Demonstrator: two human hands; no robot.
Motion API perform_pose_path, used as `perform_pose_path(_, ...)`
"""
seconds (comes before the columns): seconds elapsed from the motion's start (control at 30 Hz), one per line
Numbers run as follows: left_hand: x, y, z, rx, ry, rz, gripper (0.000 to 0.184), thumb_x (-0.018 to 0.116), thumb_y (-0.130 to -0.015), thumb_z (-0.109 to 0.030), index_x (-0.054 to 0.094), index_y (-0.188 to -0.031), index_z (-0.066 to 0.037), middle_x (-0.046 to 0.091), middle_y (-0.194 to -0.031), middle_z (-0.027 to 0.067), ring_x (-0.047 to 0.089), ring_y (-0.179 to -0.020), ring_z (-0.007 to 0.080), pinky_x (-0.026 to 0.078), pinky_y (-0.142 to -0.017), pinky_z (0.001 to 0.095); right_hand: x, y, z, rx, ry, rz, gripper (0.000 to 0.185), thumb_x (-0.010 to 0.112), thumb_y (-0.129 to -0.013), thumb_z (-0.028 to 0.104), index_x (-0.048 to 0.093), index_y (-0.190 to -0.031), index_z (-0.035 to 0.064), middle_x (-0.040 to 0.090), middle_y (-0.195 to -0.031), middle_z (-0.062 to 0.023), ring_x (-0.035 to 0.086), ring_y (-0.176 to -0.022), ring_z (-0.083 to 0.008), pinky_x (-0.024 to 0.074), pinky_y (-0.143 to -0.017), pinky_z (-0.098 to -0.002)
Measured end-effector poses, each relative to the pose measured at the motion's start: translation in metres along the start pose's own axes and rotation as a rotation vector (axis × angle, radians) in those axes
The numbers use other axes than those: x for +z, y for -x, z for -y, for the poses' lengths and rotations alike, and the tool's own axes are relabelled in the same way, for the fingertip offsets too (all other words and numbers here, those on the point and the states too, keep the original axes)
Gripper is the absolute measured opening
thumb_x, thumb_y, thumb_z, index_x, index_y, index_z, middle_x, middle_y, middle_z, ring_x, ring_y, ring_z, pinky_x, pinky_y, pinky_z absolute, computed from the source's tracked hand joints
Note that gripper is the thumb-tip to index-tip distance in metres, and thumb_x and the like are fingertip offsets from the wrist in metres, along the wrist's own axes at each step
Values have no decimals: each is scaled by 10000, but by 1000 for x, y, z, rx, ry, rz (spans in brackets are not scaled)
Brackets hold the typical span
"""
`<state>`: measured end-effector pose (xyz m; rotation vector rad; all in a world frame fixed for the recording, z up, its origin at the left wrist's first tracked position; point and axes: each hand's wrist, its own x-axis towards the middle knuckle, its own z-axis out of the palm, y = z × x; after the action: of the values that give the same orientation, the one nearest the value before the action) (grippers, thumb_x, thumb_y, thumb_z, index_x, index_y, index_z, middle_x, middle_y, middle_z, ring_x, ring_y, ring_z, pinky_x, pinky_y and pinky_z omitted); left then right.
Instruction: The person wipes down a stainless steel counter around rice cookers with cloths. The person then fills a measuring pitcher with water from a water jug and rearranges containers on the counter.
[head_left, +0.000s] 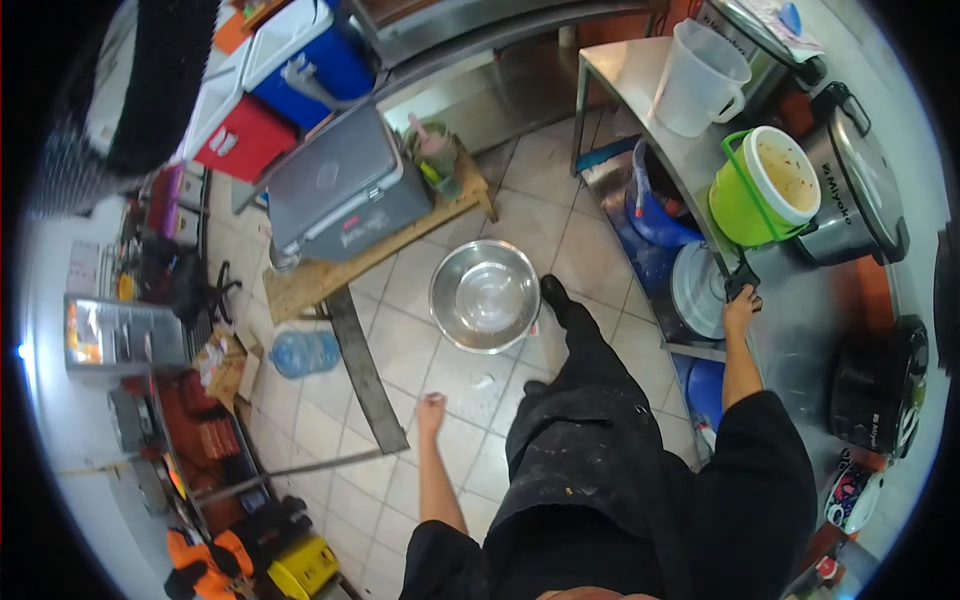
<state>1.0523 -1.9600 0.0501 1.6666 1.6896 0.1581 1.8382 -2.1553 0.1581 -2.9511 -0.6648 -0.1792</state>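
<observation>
My right hand (740,306) is closed round a small black object (741,279) at the edge of the steel table (790,320). Its exact kind does not show. Just beyond it stands a lime-green bucket (738,198) with a white inner tub of brownish, speckled contents. Over the tiled floor hangs my left hand (431,405), fingers curled in and nothing visible in them. A wide steel bowl (486,296) rests on the floor ahead, beside my black shoe (553,292). A small white scrap (483,381) lies on the tiles near my left hand.
Right: a clear measuring jug (700,80), a large steel cooker (850,180), a black cooker (872,390), and blue tubs (660,215) underneath. Left: a grey cooler (340,185) on a low wooden bench (320,285), a water jug (304,353), and a metal bar (365,375) near the floor.
</observation>
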Motion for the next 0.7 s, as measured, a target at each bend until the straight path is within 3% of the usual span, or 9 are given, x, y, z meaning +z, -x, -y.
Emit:
perform_pose_path(0.13,21,1,-203,-297,580,231,397,649,-915,-324,628,-1212,-62,707,-1016,88,674,-854,182,513,-658,304,-27,-4,38,133,-467,51,450,684,-769,58,529,-1185,-14,617,-1145,-266,553,-1103,-471,448,-935,-455)
perform_pose_path(0.23,31,-30,-337,-191,736,427,496,584,-958,-385,540,-1330,-59,674,-1126,88,632,-1029,214,523,-800,352,-65,22,146,18,-710,49,433,731,-772,123,570,-1148,-21,638,-1101,-222,602,-1060,-397,459,-935,-424)
perform_pose_path(0.3,41,-59,-419,-155,995,488,605,634,-928,-429,481,-1389,-68,609,-1249,122,571,-1140,237,506,-879,400,-68,28,226,-106,-1021,313,510,782,-772,207,569,-1178,-17,610,-1182,-164,573,-1134,-293,425,-1004,-388)
perform_pose_path(0.33,44,-77,-446,-163,1159,517,697,687,-891,-447,443,-1425,-72,555,-1351,143,521,-1225,243,487,-930,433,-91,23,268,-418,-1058,457,584,780,-796,230,544,-1279,5,581,-1270,-157,559,-1181,-291,414,-1026,-379)
perform_pose_path(0.4,47,-135,-465,-329,1020,361,775,721,-858,-441,407,-1444,-44,520,-1392,154,467,-1289,269,437,-995,458,-111,6,316,-558,-1304,1128,650,712,-871,197,435,-1443,64,459,-1465,-147,515,-1286,-278,457,-1002,-385)
perform_pose_path(0.57,-54,-284,-460,-286,1331,-61,648,733,-829,-372,560,-1354,-34,512,-1434,105,414,-1350,242,272,-1125,395,-96,-96,319,-458,-1133,921,486,664,-918,235,545,-1343,30,628,-1284,-168,639,-1130,-278,511,-930,-378)
perform_pose_path(0.6,-121,-255,-533,-282,1395,-305,416,719,-851,-272,630,-1190,-47,627,-1176,102,587,-1062,235,477,-908,354,-89,-114,311,-418,-1047,921,474,667,-915,251,562,-1319,25,647,-1246,-175,652,-1106,-287,514,-925,-379)
perform_pose_path(0.63,-129,-338,-437,-87,1523,-297,524,716,-865,-309,562,-1303,-66,556,-1308,103,500,-1212,260,414,-1026,401,-85,-129,301,-352,-968,904,464,670,-912,267,579,-1295,21,665,-1208,-182,664,-1083,-295,517,-920,-379)
perform_pose_path(0.7,-192,-342,-470,-61,1546,-311,811,584,-880,-625,340,-1517,-186,290,-1586,65,281,-1443,307,194,-1148,582,-84,-151,280,-293,-863,883,473,671,-906,323,600,-1259,16,672,-1176,-220,674,-1068,-327,526,-901,-383)
